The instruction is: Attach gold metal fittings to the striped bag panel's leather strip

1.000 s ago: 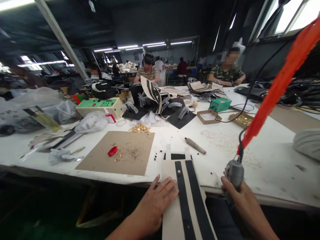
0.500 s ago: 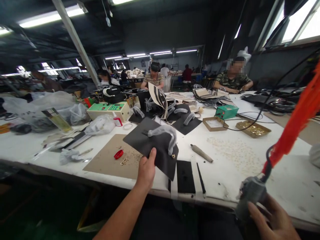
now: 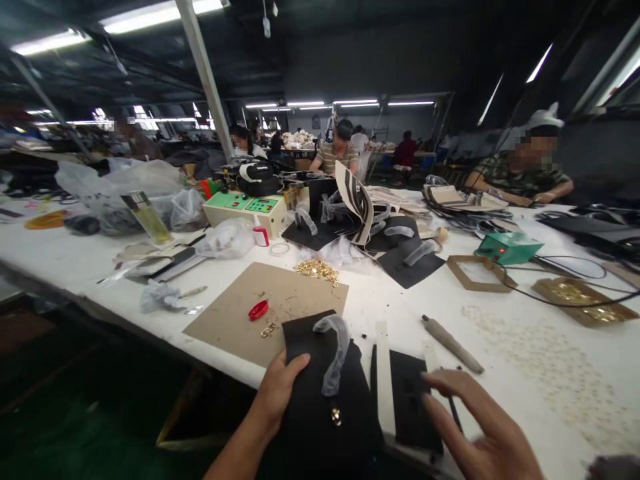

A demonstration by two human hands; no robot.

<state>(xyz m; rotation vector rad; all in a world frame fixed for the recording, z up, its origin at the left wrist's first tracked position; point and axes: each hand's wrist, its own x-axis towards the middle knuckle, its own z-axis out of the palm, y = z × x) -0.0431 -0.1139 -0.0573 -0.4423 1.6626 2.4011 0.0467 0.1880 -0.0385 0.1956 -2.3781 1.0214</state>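
Observation:
My left hand grips the left edge of a black bag panel, thumb on top. The panel carries a curved handle wrapped in clear plastic, with a gold metal fitting below it. To the right, my right hand holds nothing, thumb and fingers apart. It hovers by a black pad on the table edge, held by pale tape strips. On a brown board lie a red ring-shaped item, a short gold chain and a pile of gold fittings.
A grey-brown stick-like tool lies on the white table. Behind are more black panels, a cream control box, a green box and cardboard trays. Small pale pieces are scattered at right. Co-workers sit opposite.
My right hand has let go of the grey tool with the red-orange cord and moved left. My left hand has lowered and turned the panel towards me. The view has swung left.

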